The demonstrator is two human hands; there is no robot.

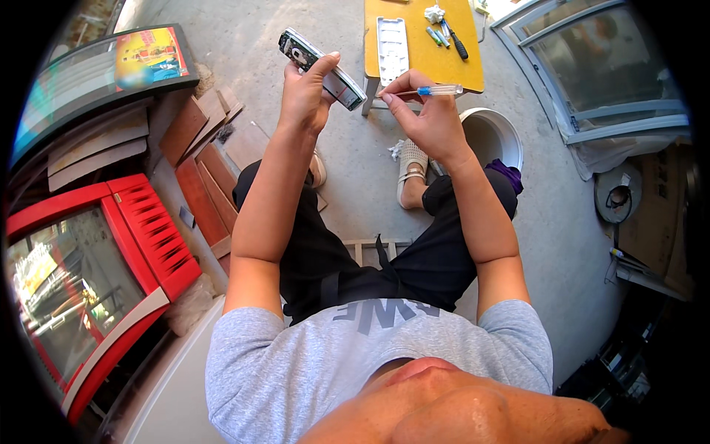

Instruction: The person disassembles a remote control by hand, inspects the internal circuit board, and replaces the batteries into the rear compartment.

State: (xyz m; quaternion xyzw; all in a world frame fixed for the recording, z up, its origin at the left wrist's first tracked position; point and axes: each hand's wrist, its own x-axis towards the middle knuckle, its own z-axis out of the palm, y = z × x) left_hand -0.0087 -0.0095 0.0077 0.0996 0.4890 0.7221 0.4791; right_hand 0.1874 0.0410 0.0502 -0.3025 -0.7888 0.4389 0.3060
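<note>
We're holding an opened phone (319, 68) in the left hand (303, 100), in the air just left of our landmark, the yellow worktop (467, 72). Left fingers are pinching it by its edges, thumb on the right long edge; we're seeing bare circuit board toward the far end and a silvery section toward the near end. The phone is tilting, far end leaning left.

Right hand (433, 126) is hovering at the worktop's near edge. Its fingers are pinching a slim tool with a clear handle and blue collar (441, 90), handle pointing right. We can't resolve its tip, so contact with the phone we're not calling.

On the worktop: a white compartment tray (392, 46) is lying along the left side; a dark-handled screwdriver (458, 44) is resting on the right half, small green-and-white tubes (435, 35) just left of it, crumpled white tissue (434, 13) sitting at the far side.

A white bucket (512, 135) is standing on the floor, near right of the worktop, with purple cloth (506, 175) hanging by its near rim. Reddish boards (203, 189) are lying well left of the worktop; a glazed metal frame (592, 74) is standing to its right.
</note>
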